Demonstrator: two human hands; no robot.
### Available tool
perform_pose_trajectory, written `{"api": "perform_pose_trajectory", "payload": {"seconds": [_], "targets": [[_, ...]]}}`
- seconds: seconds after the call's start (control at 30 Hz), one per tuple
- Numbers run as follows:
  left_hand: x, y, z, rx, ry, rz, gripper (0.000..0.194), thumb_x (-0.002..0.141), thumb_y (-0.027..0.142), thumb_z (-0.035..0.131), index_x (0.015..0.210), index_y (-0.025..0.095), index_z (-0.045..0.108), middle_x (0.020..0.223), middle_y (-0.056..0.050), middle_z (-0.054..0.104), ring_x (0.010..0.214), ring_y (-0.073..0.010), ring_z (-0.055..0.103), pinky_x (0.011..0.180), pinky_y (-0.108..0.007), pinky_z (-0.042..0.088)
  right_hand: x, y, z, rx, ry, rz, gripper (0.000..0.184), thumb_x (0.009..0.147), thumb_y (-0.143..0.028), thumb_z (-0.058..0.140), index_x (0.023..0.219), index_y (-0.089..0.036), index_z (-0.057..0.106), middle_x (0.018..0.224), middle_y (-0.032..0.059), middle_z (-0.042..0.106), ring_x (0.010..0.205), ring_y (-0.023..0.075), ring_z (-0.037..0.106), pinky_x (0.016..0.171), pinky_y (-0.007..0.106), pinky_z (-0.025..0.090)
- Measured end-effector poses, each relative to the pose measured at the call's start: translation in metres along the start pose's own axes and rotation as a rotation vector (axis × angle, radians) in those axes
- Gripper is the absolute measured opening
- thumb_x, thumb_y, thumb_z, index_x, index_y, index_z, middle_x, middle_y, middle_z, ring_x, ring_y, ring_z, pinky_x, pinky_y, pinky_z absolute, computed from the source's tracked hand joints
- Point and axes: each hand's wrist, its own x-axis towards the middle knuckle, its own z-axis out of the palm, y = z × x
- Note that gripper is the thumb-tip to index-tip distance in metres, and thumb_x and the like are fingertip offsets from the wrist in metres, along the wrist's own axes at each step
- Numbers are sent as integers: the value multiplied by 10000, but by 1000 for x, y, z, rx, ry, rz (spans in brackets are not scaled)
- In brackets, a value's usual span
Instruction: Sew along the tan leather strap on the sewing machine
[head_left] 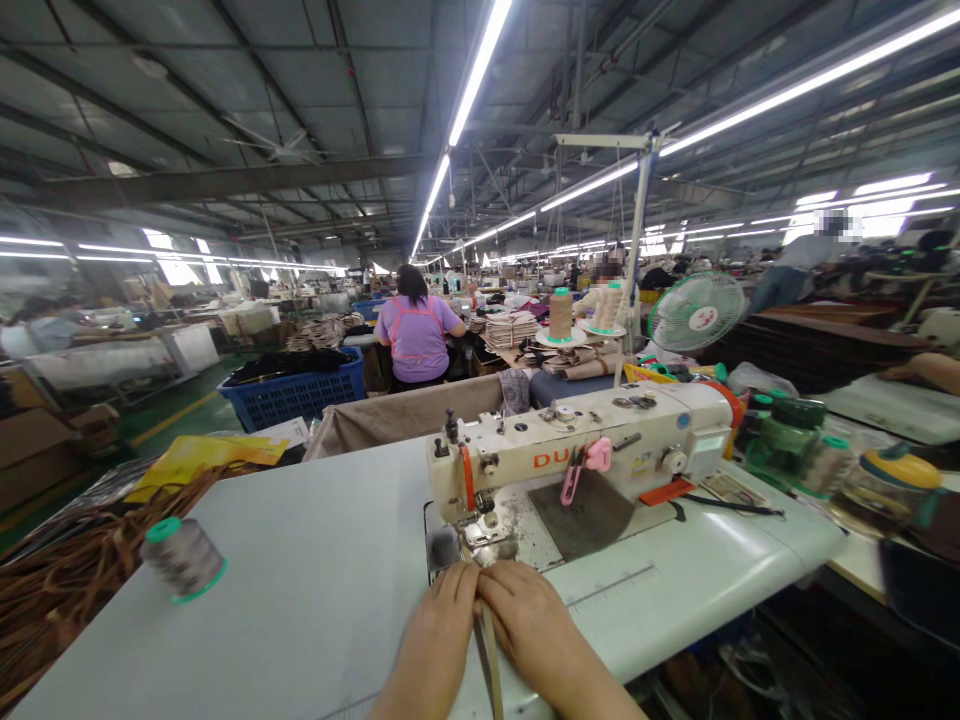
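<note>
A narrow tan strap (491, 665) runs from the table's front edge up to the needle area of a white sewing machine (600, 420). My left hand (442, 620) and my right hand (521, 615) lie side by side just in front of the presser foot (484, 530). Both have their fingers closed on the strap, which passes between them. The fingertips partly hide its far end. Pink-handled thread snips (574, 475) hang on the machine's front.
A grey thread cone (184, 560) stands on the left of the table (300, 560), near a heap of brown straps (82, 560). Thread cones (561, 315) and a fan (697, 310) stand behind the machine; jars (787, 440) sit to the right. A person in purple (416, 335) sits ahead.
</note>
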Motion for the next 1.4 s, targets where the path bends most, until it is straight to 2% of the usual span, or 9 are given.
{"api": "perform_pose_trajectory", "payload": {"seconds": [0.3,0.7,1.4], "targets": [[1,1,-3,-48,-30,-14,538,943,-49,418,1380,188,623,1375,-103,713,1267,-226,695,1138,-417,562,0,-1,0,-11,37,-31,196,1030,-153,623,1215,-200,664,1109,69,727,993,236,655,915,385,544],[6,7,-26,-64,-90,-5,401,984,40,473,1330,192,605,1326,-114,695,1203,-230,692,1097,-406,560,1,3,0,-13,53,-94,230,1086,-223,535,1266,-186,674,1125,113,732,1048,263,662,953,427,552],[7,9,-28,-58,-69,8,405,982,13,476,1328,169,617,1328,-127,707,1215,-238,697,1114,-422,560,1,4,-2,-1,62,-107,231,1071,-208,571,1271,-184,683,1140,106,737,1048,260,665,953,420,554]]}}
